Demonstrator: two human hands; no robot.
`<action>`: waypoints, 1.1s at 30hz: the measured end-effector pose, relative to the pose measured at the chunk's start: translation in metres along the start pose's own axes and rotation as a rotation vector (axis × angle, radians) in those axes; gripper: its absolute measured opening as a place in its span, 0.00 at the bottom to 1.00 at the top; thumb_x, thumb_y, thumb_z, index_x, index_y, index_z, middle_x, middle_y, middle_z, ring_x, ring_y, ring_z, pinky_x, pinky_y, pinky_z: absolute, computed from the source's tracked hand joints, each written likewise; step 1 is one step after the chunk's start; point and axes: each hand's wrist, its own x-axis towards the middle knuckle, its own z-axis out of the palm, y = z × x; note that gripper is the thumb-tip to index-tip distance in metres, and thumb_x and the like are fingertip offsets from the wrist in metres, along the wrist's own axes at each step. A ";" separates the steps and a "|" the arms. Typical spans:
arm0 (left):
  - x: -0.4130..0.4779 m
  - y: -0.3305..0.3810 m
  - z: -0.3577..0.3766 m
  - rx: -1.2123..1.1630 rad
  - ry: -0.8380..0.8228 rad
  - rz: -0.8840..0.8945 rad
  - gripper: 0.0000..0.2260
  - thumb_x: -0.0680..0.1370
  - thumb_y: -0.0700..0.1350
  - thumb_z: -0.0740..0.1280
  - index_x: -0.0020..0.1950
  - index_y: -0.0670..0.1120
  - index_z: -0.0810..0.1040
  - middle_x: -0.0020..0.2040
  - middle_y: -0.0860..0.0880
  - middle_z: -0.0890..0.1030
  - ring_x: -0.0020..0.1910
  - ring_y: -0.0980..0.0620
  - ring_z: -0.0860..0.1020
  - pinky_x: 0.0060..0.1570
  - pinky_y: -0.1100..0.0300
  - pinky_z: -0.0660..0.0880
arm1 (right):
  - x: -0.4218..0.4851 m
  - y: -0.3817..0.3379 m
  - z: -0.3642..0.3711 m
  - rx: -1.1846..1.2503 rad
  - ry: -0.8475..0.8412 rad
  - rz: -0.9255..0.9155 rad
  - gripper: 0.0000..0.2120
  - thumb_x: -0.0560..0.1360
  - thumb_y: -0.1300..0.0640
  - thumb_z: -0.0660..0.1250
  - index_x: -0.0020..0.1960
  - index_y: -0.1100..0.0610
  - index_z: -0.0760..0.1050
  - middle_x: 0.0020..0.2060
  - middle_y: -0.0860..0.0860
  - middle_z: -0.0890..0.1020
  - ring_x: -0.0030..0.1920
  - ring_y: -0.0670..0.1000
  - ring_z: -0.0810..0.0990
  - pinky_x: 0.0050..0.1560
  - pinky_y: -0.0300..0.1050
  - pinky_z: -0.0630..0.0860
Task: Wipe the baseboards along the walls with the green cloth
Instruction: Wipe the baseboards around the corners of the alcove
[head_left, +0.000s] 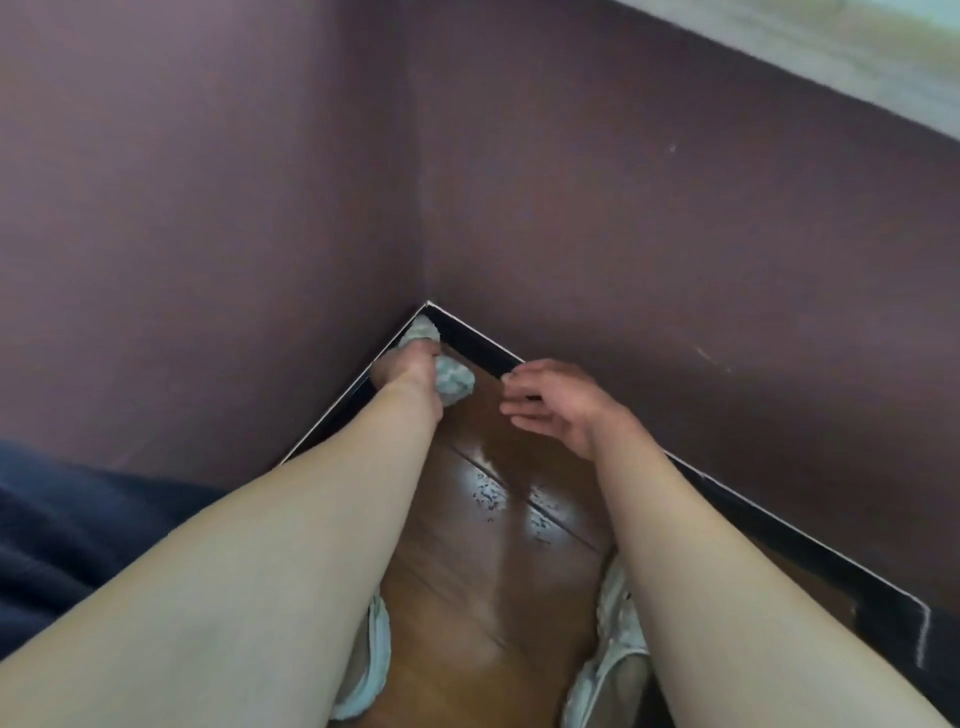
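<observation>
I look down into a room corner where two dark purple walls meet. A black baseboard with a thin white top edge runs along both walls. My left hand grips the pale green cloth, bunched up, and presses it into the corner against the left-hand baseboard; part of the cloth shows beyond my fingers. My right hand hovers just right of it above the floor, fingers spread, holding nothing, with fingertips close to the right-hand baseboard.
The floor is glossy brown wood with a bright glare patch. My two white shoes stand at the bottom of the view. A dark blue fabric mass lies at the left. The right baseboard ends at a step.
</observation>
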 end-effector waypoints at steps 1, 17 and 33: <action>0.010 -0.005 0.005 -0.007 0.019 0.003 0.06 0.72 0.36 0.73 0.45 0.40 0.77 0.39 0.44 0.82 0.34 0.47 0.81 0.36 0.55 0.80 | 0.004 0.002 -0.004 -0.010 0.003 0.004 0.09 0.76 0.57 0.72 0.55 0.54 0.76 0.50 0.54 0.83 0.48 0.54 0.85 0.54 0.51 0.80; 0.102 -0.018 0.076 0.118 -0.130 0.066 0.12 0.74 0.53 0.56 0.38 0.47 0.71 0.38 0.40 0.76 0.33 0.44 0.77 0.41 0.47 0.77 | 0.034 0.009 -0.012 -0.281 -0.171 0.048 0.14 0.74 0.54 0.72 0.59 0.51 0.77 0.56 0.53 0.84 0.53 0.53 0.85 0.60 0.52 0.79; 0.091 -0.014 0.064 -0.042 -0.112 0.091 0.14 0.81 0.43 0.58 0.36 0.47 0.74 0.33 0.46 0.73 0.28 0.49 0.73 0.34 0.59 0.70 | 0.029 0.036 -0.027 -0.005 -0.071 0.081 0.14 0.75 0.56 0.71 0.60 0.55 0.79 0.54 0.55 0.85 0.54 0.56 0.85 0.62 0.55 0.78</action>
